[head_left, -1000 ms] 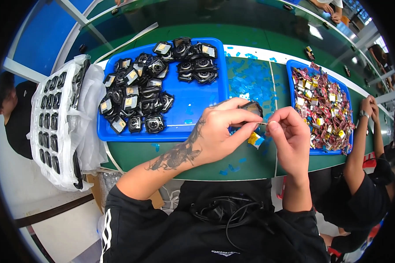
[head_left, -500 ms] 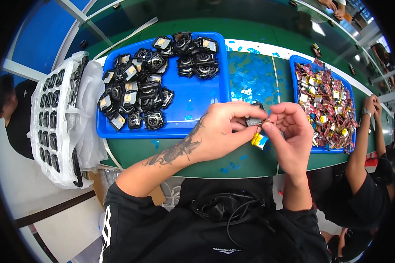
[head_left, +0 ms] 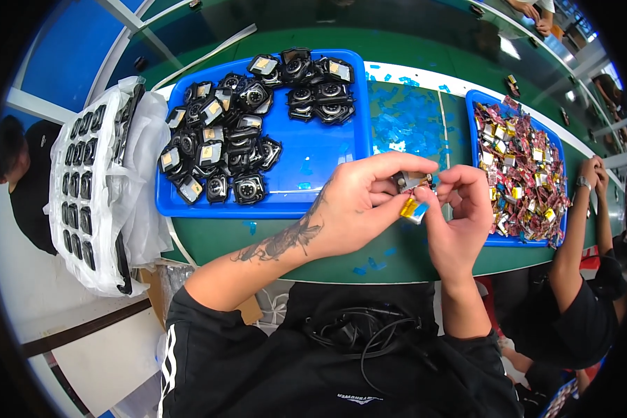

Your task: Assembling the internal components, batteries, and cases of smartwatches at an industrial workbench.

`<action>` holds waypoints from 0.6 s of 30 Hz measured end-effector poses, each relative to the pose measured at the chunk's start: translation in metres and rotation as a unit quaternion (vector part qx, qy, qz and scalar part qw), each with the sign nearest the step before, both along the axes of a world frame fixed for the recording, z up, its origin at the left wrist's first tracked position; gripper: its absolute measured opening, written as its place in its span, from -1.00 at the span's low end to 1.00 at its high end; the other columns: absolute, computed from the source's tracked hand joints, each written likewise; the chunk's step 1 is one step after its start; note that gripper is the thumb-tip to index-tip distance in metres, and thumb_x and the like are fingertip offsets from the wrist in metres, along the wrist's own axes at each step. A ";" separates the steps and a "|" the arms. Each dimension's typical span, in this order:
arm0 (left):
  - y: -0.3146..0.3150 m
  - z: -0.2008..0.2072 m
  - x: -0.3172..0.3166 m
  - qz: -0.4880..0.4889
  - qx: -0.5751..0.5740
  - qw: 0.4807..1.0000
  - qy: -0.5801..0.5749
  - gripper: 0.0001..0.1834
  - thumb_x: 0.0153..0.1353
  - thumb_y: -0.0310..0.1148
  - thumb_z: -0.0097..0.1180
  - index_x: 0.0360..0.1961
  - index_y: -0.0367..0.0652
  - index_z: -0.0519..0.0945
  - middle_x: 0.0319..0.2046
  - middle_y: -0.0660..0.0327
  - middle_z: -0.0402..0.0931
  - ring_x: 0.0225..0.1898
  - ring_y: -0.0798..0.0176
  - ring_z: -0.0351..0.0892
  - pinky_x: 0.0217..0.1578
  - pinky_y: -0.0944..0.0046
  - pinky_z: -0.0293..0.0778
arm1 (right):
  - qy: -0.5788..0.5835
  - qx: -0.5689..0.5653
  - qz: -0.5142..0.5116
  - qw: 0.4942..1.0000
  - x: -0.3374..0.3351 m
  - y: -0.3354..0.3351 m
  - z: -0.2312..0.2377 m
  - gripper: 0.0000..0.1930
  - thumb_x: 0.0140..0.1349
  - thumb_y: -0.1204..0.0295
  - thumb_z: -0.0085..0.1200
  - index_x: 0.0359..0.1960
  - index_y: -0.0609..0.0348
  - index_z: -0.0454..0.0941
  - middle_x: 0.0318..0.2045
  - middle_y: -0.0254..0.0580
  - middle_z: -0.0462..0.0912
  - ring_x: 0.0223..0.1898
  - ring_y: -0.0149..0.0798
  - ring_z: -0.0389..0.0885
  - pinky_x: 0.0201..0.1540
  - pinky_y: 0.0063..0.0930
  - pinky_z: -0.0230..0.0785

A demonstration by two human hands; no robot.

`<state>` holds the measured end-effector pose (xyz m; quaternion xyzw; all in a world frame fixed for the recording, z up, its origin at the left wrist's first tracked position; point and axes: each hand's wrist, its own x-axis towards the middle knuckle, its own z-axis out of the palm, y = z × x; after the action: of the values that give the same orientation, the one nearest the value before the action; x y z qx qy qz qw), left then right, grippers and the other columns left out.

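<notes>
My left hand (head_left: 366, 198) is closed round a small dark watch case (head_left: 412, 181), pinching it between thumb and fingers. Its greyish, metallic inner face shows in part. Just below the case hangs a small battery (head_left: 414, 210), yellow and silver with a blue patch. Whether it is still joined to the case I cannot tell. My right hand (head_left: 460, 219) meets the case from the right, its thumb and fingertips bent in at the case's edge beside the battery. What those fingertips grip is too small to make out.
A blue tray (head_left: 292, 164) of black watch cases (head_left: 237, 139) lies left. Another blue tray (head_left: 477, 143) at right holds many small batteries (head_left: 519, 167). Blue film scraps (head_left: 404, 125) litter the green table (head_left: 306, 244). White-wrapped watch-part trays (head_left: 97, 188) stack far left. A co-worker's arm (head_left: 575, 244) is at right.
The case has tilted so more of its inner face shows, and the battery sits slightly higher. My right hand has shifted a little left and its fingers have curled in more.
</notes>
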<state>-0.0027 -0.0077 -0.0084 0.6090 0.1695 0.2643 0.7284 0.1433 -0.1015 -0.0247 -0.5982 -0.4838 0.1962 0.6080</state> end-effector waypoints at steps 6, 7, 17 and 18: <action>-0.002 -0.005 0.001 0.000 -0.009 1.000 0.018 -0.59 0.24 -0.70 0.03 0.14 -0.37 0.44 0.07 0.08 0.50 0.05 0.29 0.56 0.03 0.36 0.52 | 0.070 -0.044 0.031 0.996 0.001 0.000 0.002 -0.69 0.15 0.70 0.18 -0.11 0.25 0.39 -0.26 -0.33 0.42 -0.30 -0.57 0.40 -0.30 -0.71 0.35; -0.004 -0.006 0.002 0.007 0.004 1.000 0.003 -0.57 0.24 -0.71 0.04 0.15 -0.35 0.42 0.07 0.08 0.50 0.06 0.29 0.55 0.05 0.35 0.52 | 0.120 -0.043 0.053 0.990 0.001 0.000 0.001 -0.68 0.17 0.70 0.15 -0.08 0.25 0.37 -0.26 -0.33 0.43 -0.29 -0.56 0.41 -0.29 -0.69 0.35; -0.005 -0.009 0.004 0.147 0.306 0.940 0.027 -0.46 0.17 -0.74 0.08 0.20 -0.28 0.35 -0.01 0.02 0.57 0.02 0.17 0.62 -0.06 0.28 0.64 | 0.042 -0.074 0.071 0.994 -0.006 -0.011 0.017 -0.83 0.24 0.58 0.14 -0.14 0.31 0.51 -0.36 -0.35 0.54 -0.37 -0.58 0.48 -0.39 -0.71 0.33; -0.006 -0.010 0.004 0.147 0.307 0.940 0.027 -0.46 0.17 -0.74 0.08 0.20 -0.28 0.35 -0.01 0.02 0.57 0.02 0.17 0.62 -0.06 0.28 0.64 | 0.021 -0.099 0.074 0.992 -0.007 -0.008 0.018 -0.83 0.22 0.59 0.17 -0.16 0.32 0.52 -0.37 -0.35 0.55 -0.37 -0.58 0.49 -0.40 -0.71 0.35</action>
<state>0.0011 -0.0133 -0.0182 0.7782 0.1872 0.3908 0.4546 0.1359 -0.1100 -0.0066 -0.6135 -0.4923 0.3003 0.5396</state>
